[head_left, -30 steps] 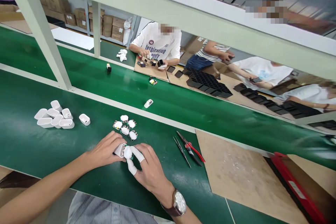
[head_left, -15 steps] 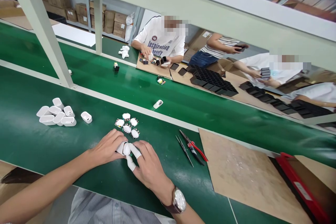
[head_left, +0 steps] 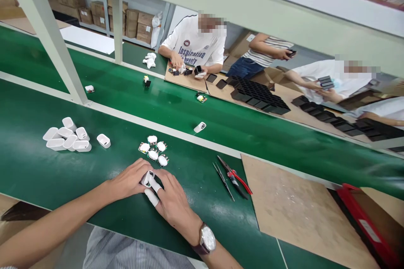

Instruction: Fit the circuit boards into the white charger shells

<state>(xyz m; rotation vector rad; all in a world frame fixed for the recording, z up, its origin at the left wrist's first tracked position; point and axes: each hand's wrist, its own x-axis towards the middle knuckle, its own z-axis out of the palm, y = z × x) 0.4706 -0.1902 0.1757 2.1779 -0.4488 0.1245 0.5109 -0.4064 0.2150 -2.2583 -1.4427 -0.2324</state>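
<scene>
My left hand [head_left: 131,180] is closed around a white plastic charger housing [head_left: 147,178], its open end facing up and to the right. My right hand [head_left: 173,199] wears white finger cots on thumb and index finger. That index finger presses into the housing's opening, while the thumb lies just below it. Whatever is inside the housing is mostly hidden by the finger. Just beyond my hands lie several small circuit boards [head_left: 153,154] with white tops. Off to the left, a cluster of empty white housings [head_left: 66,134] stands with a single housing [head_left: 103,141] beside it.
Tweezers [head_left: 223,180] and red-handled pliers [head_left: 235,177] lie right of my hands, near a brown board [head_left: 290,206] and a red-edged box [head_left: 362,222]. A green conveyor belt [head_left: 151,105] carries a white housing [head_left: 200,127] and small parts. Co-workers sit across it beside black cases [head_left: 257,94].
My right index finger has moved from the white-topped part at the housing's mouth into the opening, and the thumb has come away. Parts on the belt have shifted right.
</scene>
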